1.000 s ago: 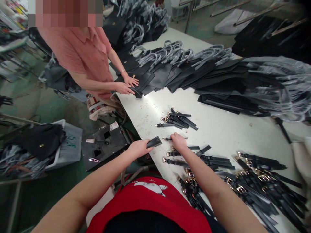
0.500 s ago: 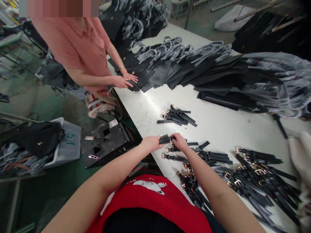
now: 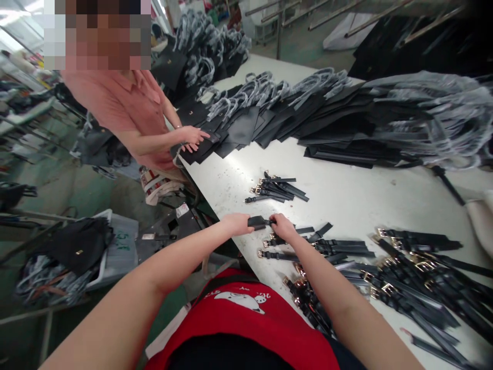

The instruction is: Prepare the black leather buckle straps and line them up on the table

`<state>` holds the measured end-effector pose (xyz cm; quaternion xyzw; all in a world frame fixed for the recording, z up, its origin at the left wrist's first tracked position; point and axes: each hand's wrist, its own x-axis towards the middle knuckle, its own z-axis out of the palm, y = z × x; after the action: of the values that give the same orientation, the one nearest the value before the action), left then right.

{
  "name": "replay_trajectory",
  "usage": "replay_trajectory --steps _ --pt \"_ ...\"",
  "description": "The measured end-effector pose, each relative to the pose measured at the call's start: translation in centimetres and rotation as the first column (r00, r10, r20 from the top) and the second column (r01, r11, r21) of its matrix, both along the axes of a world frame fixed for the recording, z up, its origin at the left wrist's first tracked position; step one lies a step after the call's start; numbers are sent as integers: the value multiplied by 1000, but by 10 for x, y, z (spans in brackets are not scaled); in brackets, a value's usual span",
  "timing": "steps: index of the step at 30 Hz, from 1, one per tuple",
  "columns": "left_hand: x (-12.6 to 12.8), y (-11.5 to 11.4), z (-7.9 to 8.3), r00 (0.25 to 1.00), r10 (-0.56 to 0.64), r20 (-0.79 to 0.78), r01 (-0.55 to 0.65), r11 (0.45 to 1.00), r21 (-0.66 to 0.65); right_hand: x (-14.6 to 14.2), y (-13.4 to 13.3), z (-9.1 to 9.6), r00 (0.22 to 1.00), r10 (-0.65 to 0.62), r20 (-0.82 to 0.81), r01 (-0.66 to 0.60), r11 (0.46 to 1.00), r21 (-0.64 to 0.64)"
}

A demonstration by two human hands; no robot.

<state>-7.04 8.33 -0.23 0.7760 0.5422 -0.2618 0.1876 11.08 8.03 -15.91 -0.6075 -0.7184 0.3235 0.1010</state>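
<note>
Over the front edge of the white table (image 3: 331,200), my left hand (image 3: 239,224) is closed on one end of a short black leather strap (image 3: 257,222). My right hand (image 3: 282,226) pinches the strap's other end; the fingers hide most of that part. Just beyond my hands lies a small pile of black buckle straps (image 3: 275,189) with gold-coloured buckles. More buckle straps (image 3: 342,248) lie under and beside my right forearm.
A large heap of buckle straps (image 3: 404,277) covers the right front of the table. Black leather panels (image 3: 246,126) with plastic-wrapped handles line the far side. A co-worker (image 3: 134,113) stands at far left, hands on a panel. A grey crate (image 3: 123,241) stands left, below the table.
My view has tilted up and shifted slightly. Both my hands keep hold of the strap in nearly the same place. The co-worker's hands have shifted on the black panel.
</note>
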Motion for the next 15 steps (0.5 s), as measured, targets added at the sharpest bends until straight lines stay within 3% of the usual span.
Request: replay_trajectory --steps 4,15 --pt "4 0 -1 999 -48 17 47 998 32 0 -1 -1 1000 -1 -10 2 1000 17" --pt "18 22 -2 998 -46 48 49 997 -64 3 -1 2 999 -10 -49 10 1000 -11"
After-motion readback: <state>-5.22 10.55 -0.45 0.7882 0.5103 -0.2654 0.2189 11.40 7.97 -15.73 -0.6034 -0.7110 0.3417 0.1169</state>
